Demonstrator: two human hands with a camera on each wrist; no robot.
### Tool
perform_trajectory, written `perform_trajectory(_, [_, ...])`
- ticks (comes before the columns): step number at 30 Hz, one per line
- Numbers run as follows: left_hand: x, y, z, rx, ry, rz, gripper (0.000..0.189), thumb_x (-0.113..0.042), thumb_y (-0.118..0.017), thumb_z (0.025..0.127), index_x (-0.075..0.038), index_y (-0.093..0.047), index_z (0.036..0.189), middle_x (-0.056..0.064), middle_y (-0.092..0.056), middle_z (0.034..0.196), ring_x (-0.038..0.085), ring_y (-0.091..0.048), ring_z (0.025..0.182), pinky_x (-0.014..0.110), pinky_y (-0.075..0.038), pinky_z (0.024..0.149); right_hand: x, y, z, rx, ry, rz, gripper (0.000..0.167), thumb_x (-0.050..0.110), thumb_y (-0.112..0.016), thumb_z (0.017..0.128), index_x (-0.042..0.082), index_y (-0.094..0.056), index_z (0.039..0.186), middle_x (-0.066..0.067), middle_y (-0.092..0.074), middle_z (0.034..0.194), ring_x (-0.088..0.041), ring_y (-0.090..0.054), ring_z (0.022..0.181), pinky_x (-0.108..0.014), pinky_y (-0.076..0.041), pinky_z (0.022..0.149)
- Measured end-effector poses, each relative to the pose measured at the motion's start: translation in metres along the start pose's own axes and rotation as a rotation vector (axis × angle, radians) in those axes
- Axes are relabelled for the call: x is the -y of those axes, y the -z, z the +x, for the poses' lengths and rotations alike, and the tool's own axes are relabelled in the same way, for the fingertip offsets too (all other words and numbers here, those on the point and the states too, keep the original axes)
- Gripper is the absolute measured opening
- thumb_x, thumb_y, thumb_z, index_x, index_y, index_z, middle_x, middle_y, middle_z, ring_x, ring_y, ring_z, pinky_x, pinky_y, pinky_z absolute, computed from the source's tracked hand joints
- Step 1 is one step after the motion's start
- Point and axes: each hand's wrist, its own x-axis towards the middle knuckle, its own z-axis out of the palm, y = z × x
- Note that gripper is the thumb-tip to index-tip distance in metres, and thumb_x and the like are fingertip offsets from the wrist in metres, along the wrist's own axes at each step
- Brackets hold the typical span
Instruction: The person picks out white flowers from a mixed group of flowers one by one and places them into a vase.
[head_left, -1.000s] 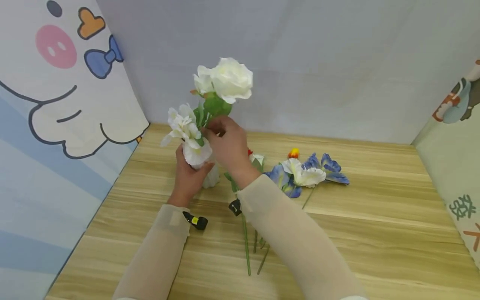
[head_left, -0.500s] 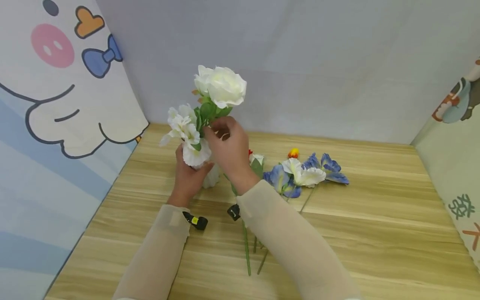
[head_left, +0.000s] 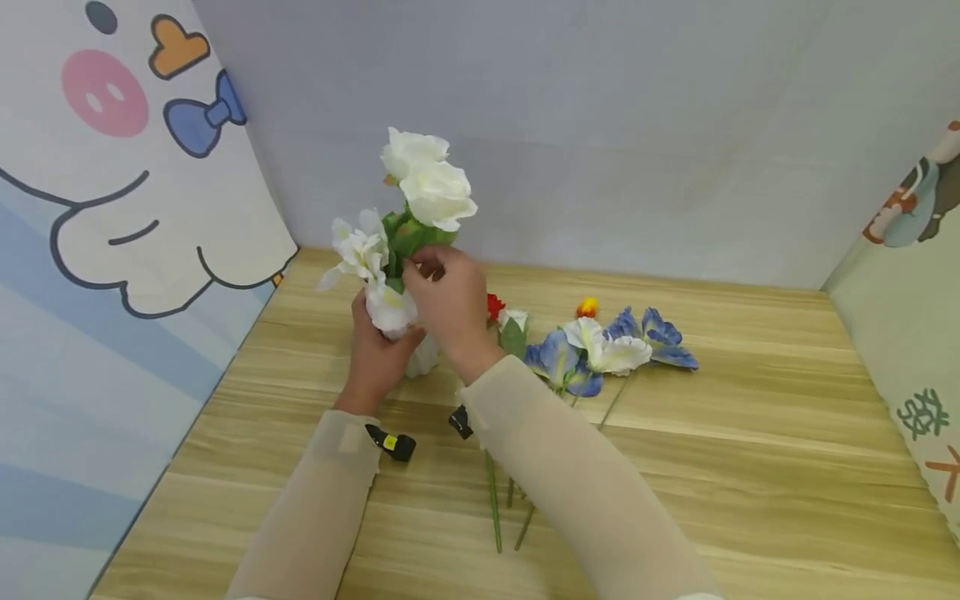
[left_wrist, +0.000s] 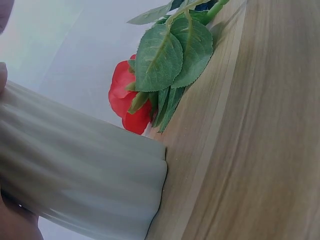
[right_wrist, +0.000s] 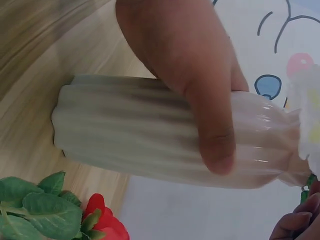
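A white ribbed vase (head_left: 424,357) stands on the wooden table, its mouth covered by petals in the head view. My left hand (head_left: 377,358) grips it near the top; the right wrist view shows the thumb lying across the smooth side of the vase (right_wrist: 130,125). A white iris (head_left: 362,252) leans out on the left. Over the mouth, my right hand (head_left: 453,304) pinches the leafy stem of a white rose spray (head_left: 438,193) with thumb and forefinger. The spray's two blooms stand high, and its lower stem is hidden behind the hand and petals.
Right of the vase lie a red flower (head_left: 495,307), a white rosebud (head_left: 514,317), blue irises (head_left: 558,357), a white iris (head_left: 611,346) and a red-yellow flower (head_left: 588,307). Green stems (head_left: 493,504) point toward the front. A grey wall (head_left: 637,150) closes the back.
The white rose spray has come down and leftward, tilting more upright over the vase. My right hand has shifted slightly with it, uncovering the red flower. The left hand keeps still on the vase.
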Motion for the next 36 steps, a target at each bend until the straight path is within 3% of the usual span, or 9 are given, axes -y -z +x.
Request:
perform_trajectory(11, [0.000, 0.000, 0.000, 0.010, -0.066, -0.013, 0.089, 0.005, -0.074, 0.088, 0.002, -0.015, 0.154, 0.025, -0.034, 0.152, 0.034, -0.043, 0.135, 0.047, -0.035, 0.112, -0.005, 0.005, 0.010, 0.138, -0.124, -0.045, 0.016, 0.010, -0.064, 0.095, 0.009, -0.076, 0.104, -0.002, -0.066, 0.086, -0.017, -0.060, 0.078, -0.028, -0.050, 0.065])
perform_trajectory(18, [-0.004, 0.002, -0.001, 0.003, -0.035, 0.035, 0.089, 0.000, -0.076, 0.089, 0.002, -0.016, 0.155, 0.025, -0.033, 0.153, 0.036, -0.040, 0.137, 0.050, -0.030, 0.115, -0.003, 0.009, 0.021, 0.202, -0.166, -0.100, 0.015, 0.013, -0.061, 0.098, 0.010, -0.073, 0.106, -0.003, -0.066, 0.087, -0.020, -0.061, 0.080, -0.031, -0.052, 0.067])
perform_trajectory(26, [-0.005, 0.003, 0.000, 0.005, -0.040, 0.027, 0.088, 0.001, -0.076, 0.089, 0.003, -0.017, 0.154, 0.026, -0.032, 0.154, 0.035, -0.037, 0.140, 0.047, -0.027, 0.118, -0.003, 0.018, 0.019, 0.250, -0.198, -0.078, 0.014, 0.021, -0.063, 0.101, 0.011, -0.071, 0.107, -0.002, -0.068, 0.092, -0.019, -0.063, 0.086, -0.033, -0.053, 0.073])
perform_trajectory(33, [0.028, 0.005, 0.009, -0.021, 0.004, 0.066, 0.094, -0.002, -0.079, 0.088, -0.007, -0.016, 0.157, 0.019, -0.033, 0.157, 0.032, -0.036, 0.143, 0.047, -0.026, 0.119, -0.004, 0.037, 0.010, 0.236, -0.218, 0.005, 0.020, 0.032, -0.069, 0.100, 0.012, -0.071, 0.104, -0.002, -0.067, 0.089, -0.019, -0.061, 0.076, -0.033, -0.052, 0.066])
perform_trajectory(36, [0.034, 0.006, 0.009, -0.029, 0.002, 0.076, 0.094, -0.005, -0.081, 0.087, -0.009, -0.018, 0.157, 0.016, -0.037, 0.155, 0.030, -0.038, 0.142, 0.047, -0.027, 0.119, -0.007, 0.050, 0.003, 0.213, -0.200, 0.037, 0.019, 0.031, -0.070, 0.100, 0.012, -0.071, 0.102, -0.003, -0.066, 0.089, -0.019, -0.061, 0.078, -0.034, -0.052, 0.067])
